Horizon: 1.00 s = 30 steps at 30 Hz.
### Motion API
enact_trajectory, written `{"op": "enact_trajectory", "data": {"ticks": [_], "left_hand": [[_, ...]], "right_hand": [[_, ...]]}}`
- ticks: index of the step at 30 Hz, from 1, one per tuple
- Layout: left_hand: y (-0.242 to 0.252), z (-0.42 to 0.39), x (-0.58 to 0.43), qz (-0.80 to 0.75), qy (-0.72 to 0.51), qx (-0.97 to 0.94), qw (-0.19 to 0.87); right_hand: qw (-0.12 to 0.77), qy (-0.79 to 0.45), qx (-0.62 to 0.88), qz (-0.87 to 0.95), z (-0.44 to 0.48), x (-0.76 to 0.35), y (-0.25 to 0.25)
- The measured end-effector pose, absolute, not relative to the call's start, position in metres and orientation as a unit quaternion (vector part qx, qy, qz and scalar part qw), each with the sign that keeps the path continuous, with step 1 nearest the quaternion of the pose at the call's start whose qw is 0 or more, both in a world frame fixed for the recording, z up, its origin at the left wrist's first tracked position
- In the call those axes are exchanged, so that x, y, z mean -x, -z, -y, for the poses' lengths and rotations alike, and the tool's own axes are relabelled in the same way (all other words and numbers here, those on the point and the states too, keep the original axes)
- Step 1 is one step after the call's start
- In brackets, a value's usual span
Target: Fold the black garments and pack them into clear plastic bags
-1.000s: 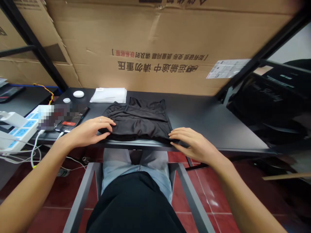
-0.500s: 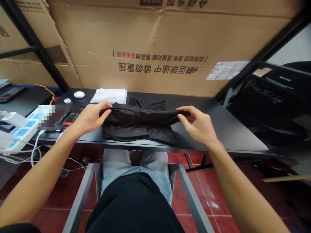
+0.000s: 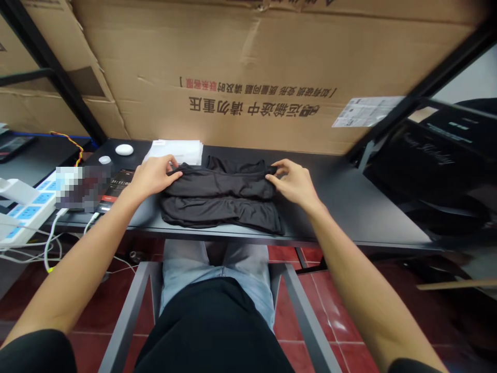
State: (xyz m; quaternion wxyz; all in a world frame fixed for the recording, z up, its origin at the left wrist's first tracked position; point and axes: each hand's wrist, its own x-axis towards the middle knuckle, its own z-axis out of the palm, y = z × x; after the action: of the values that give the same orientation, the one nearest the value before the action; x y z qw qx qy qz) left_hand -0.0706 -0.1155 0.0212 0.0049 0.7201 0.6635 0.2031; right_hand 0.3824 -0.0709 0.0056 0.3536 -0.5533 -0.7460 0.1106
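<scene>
A black garment (image 3: 221, 199) of thin, slightly shiny cloth lies folded on the dark desk (image 3: 349, 207) in front of me, with a crease running across it. What kind of garment it is I cannot tell. My left hand (image 3: 157, 175) pinches its far left corner between thumb and fingers. At the far right corner, my right hand (image 3: 293, 181) pinches the same edge. The cloth's far part, beyond this edge, lies crumpled on the desk. Just behind my left hand is a stack of white sheets or bags (image 3: 176, 151).
A phone (image 3: 120, 181) showing a clock lies left of the cloth. A white power strip (image 3: 29, 210) with cables stands farther left. A white oval case (image 3: 124, 149) and a small white lid (image 3: 104, 160) sit behind. Cardboard (image 3: 248, 62) walls the back; a black bag (image 3: 438, 160) is at right.
The pinched edge has gone from raised and stretched to lying flat on the far part of the cloth. My right hand has moved left and slightly away from me; my left hand slightly right.
</scene>
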Motion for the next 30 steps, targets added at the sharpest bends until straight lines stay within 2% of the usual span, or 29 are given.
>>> {"op": "enact_trajectory", "data": {"ticks": [10,16,24,30], "left_hand": [[-0.009,0.139,0.075,-0.764,-0.166,-0.622,0.028],[-0.010,0.165,0.091,-0.779,-0.149,-0.606,0.061],[-0.013,0.186,0.095,-0.733,-0.163,-0.646,0.136],[-0.010,0.188,0.098,-0.691,-0.249,-0.656,0.171]], "right_hand": [[0.338,-0.040,0.553,0.760,0.069,-0.379,0.006],[0.371,-0.043,0.439,0.817,0.093,-0.353,-0.012],[0.240,-0.081,0.236,0.938,0.138,-0.285,-0.014],[0.162,-0.104,0.223,0.956,0.145,-0.256,0.000]]}}
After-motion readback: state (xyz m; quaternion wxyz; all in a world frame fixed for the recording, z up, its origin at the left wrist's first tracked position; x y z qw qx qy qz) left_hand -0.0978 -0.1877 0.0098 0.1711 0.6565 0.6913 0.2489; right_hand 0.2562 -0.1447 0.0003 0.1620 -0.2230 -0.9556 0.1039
